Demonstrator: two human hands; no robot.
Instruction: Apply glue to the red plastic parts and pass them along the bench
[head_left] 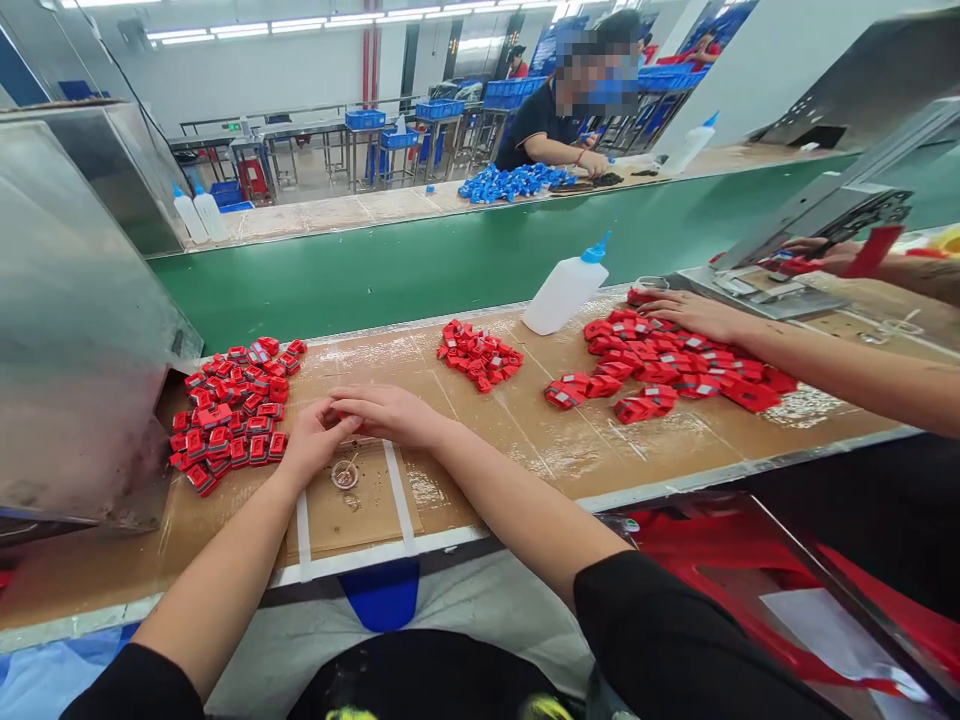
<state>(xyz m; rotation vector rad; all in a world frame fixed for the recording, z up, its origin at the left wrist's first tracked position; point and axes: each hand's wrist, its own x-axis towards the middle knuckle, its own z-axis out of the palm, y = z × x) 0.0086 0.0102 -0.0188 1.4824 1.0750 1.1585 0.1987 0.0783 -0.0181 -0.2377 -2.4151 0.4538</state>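
My left hand (315, 442) and my right hand (388, 412) meet over the workbench with their fingers bent together. What they pinch is mostly hidden behind the fingers; a trace of red shows between them. Just below them, a small round dish (345, 475) with a thin stick in it rests on a taped cardboard sheet (337, 530). A heap of red plastic parts with grey edges (236, 410) lies left of my left hand. To the right of my right hand is a smaller pile of red plastic pieces (480, 355).
A metal housing (82, 300) stands at the left. Behind the bench runs a green conveyor belt (337, 270). A white squeeze bottle (564, 295) stands near a larger red pile (660, 360), where a neighbour's hand (697, 315) rests. A hand press (847, 215) is at the right.
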